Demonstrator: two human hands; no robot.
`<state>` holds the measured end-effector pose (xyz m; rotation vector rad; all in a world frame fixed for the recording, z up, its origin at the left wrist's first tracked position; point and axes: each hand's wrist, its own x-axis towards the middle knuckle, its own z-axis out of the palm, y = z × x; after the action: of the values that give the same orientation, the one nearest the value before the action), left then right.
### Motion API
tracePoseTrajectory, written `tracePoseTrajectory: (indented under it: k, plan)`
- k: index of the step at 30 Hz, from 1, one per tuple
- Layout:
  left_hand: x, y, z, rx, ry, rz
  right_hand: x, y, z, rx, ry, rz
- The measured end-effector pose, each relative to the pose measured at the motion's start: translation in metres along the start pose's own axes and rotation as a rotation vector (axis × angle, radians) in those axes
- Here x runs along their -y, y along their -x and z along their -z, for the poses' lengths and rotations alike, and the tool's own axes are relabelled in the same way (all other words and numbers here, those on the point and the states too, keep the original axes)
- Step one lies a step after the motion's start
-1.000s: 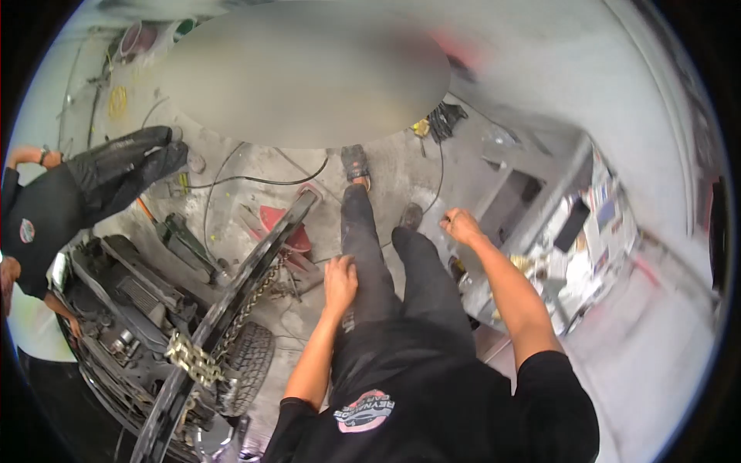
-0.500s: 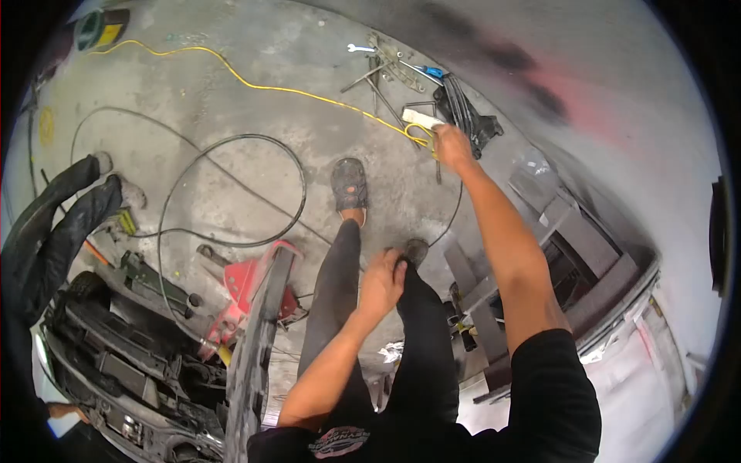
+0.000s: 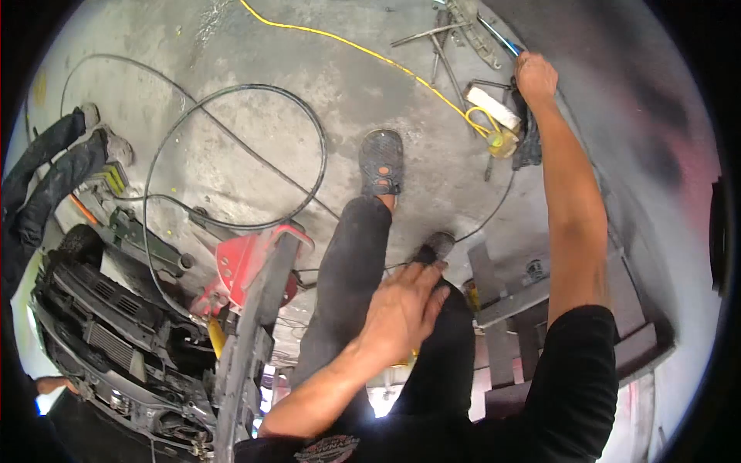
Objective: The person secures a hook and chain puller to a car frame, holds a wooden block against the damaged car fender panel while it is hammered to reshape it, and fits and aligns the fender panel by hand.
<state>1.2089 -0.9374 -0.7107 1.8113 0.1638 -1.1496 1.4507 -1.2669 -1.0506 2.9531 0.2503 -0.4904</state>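
Note:
My right hand (image 3: pixel 535 76) reaches down to the floor by the wall, its fingers closed round the blue handle of a long metal-shafted tool (image 3: pixel 500 35). Left of it lie metal rods (image 3: pixel 440 48) and a perforated metal piece (image 3: pixel 472 35). Below my right hand are a white block (image 3: pixel 494 108), a yellow cord end (image 3: pixel 502 142) and a black bundle (image 3: pixel 528 139). My left hand (image 3: pixel 405 305) rests on my knee with its fingers extended and holds nothing.
A black hose (image 3: pixel 239 86) loops over the floor beside a red metal stand (image 3: pixel 245 262) and a long metal beam (image 3: pixel 255 339). At the left are an opened car front (image 3: pixel 116 339) and a co-worker's legs (image 3: pixel 54 185). A grey frame (image 3: pixel 532 309) stands at the right.
My right hand has moved from the yellow cord to the blue-handled tool farther up and right. My left hand stays at my knee. The view has shifted downward and closer.

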Motion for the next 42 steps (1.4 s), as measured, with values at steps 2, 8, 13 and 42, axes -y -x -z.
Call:
tracePoseTrajectory:
  k: [2,8,13,42]
  plan:
    - [0.012,0.005,-0.018,-0.085,0.032,-0.021,0.004,0.024,0.052,-0.056,0.093,-0.016]
    - [0.055,0.046,-0.08,-0.358,0.272,0.026,0.007,0.232,0.131,0.095,-0.396,0.108]
    - [0.027,0.201,-0.097,-0.433,1.322,0.183,0.118,0.472,0.339,0.469,-0.821,0.293]
    - [0.404,0.988,-0.261,-1.34,0.741,-0.242,0.687,1.052,0.596,0.016,-0.307,1.705]
